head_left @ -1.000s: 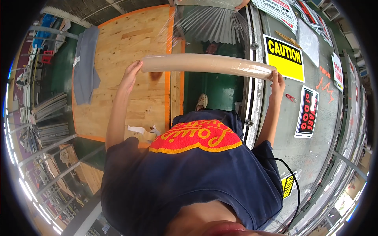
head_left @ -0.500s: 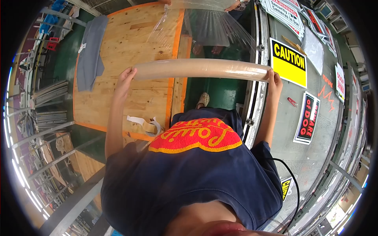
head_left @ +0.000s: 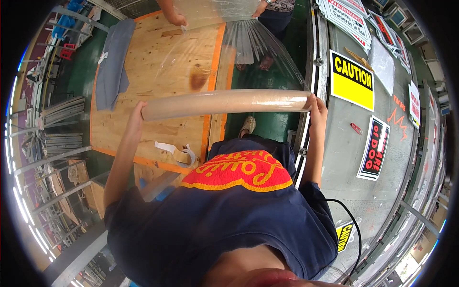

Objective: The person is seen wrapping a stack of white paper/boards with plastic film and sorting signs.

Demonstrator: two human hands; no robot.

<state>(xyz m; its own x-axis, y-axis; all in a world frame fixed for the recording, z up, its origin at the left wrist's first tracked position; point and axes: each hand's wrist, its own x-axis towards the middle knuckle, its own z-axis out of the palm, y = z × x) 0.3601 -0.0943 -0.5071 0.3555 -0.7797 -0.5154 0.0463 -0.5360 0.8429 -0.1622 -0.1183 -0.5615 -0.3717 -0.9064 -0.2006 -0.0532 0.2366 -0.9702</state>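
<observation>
In the head view, a long roll of clear plastic film [head_left: 229,102], pale brown beneath its glossy wrap, is held up in front of the person's chest, with its long axis running from left to right across the body. One end points left over the wooden tabletop [head_left: 119,129], the other points right toward the metal edge of the grey bench [head_left: 344,167]; the right end sits slightly higher in the view than the left, and the tube looks gently bowed. The left hand [head_left: 137,112] grips the left end, its fingers closed on the rim, and the right hand [head_left: 316,106] pinches the right end between thumb and fingers. Beyond the roll, a loose sheet of clear film [head_left: 253,36] fans out in pleats between a co-worker's two hands [head_left: 178,19] and the area by the roll's right end; exactly where it joins the roll is hard to tell. Grey fabric [head_left: 112,71] lies along the left side of the wooden tabletop, and a curled pale strip [head_left: 179,154] lies at its near edge. On the bench to the right lie a yellow-and-black sign [head_left: 352,88], a small red tool [head_left: 356,128] and a black, red and white sign [head_left: 374,148].
</observation>
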